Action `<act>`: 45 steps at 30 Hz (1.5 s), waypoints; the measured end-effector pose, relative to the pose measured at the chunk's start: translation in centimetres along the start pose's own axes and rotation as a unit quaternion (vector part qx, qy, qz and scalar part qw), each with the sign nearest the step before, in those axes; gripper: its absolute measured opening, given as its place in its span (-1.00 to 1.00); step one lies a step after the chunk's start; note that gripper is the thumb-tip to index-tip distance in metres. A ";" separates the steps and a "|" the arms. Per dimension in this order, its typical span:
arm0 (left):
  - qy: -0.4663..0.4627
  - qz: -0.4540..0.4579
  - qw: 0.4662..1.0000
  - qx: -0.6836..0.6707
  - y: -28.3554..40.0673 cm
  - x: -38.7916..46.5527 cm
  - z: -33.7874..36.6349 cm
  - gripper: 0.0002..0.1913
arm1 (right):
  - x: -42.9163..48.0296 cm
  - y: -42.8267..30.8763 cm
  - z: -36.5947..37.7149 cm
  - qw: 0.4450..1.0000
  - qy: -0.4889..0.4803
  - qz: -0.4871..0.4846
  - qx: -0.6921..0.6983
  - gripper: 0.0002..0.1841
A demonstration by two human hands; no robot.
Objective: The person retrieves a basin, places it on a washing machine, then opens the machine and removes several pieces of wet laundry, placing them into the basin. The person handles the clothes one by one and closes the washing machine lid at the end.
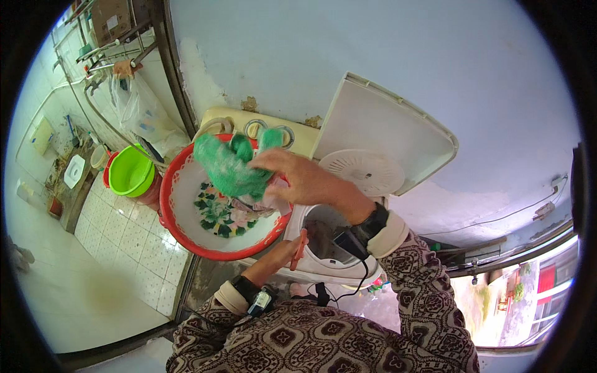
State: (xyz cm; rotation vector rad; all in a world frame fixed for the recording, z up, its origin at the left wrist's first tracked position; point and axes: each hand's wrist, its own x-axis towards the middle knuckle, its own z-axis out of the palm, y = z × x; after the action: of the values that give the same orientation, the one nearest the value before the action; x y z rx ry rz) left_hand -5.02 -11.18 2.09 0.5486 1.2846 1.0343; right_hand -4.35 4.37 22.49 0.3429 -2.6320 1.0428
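Note:
My right hand (303,179) is over the right side of a red-rimmed basin (179,219), its thumb and fingers apart against a bunched green cloth (233,170). Motion blur leaves it unclear whether they grip the cloth. Pale pinkish fabric (277,203) shows beneath this hand. The basin has a white inside with a printed flower pattern. Between the basin and the round tub opening (326,233) of a washing machine is my left hand (284,254). A reddish-orange narrow shape shows at its fingertips; whether it is a held thing or part of the hand is unclear.
The machine's raised lid (387,116) leans by the wall, with a round slotted white plastic cover (366,172) before it. Control knobs (255,129) are behind the basin. A lime-green bucket (132,172) stands left on tiles. A black cable (357,291) hangs below my right wrist.

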 end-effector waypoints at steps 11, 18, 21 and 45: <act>0.063 0.001 0.998 -0.023 -1.8 2.6 1.7 -0.11 | -11.5 8.9 0.3 0.938 -0.054 0.326 0.109 -0.85; 0.017 -0.077 0.992 -0.101 -1.9 6.1 0.9 -0.38 | -20.6 16.0 2.9 0.897 -0.053 0.414 0.143 -0.79; 0.038 -0.095 0.987 -0.120 -1.7 7.5 1.3 -0.37 | -22.3 19.4 4.9 0.884 -0.116 0.430 0.142 -0.79; 0.047 -0.101 0.973 -0.201 -1.0 10.3 1.5 -0.22 | -27.6 31.4 21.0 0.916 -0.228 0.195 -0.266 -0.61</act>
State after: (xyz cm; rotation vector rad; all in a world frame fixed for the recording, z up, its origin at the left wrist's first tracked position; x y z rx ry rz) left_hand -3.83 -2.49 -3.66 0.0581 1.1433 1.1192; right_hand 7.50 15.17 -21.49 -0.0854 -3.3562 0.3044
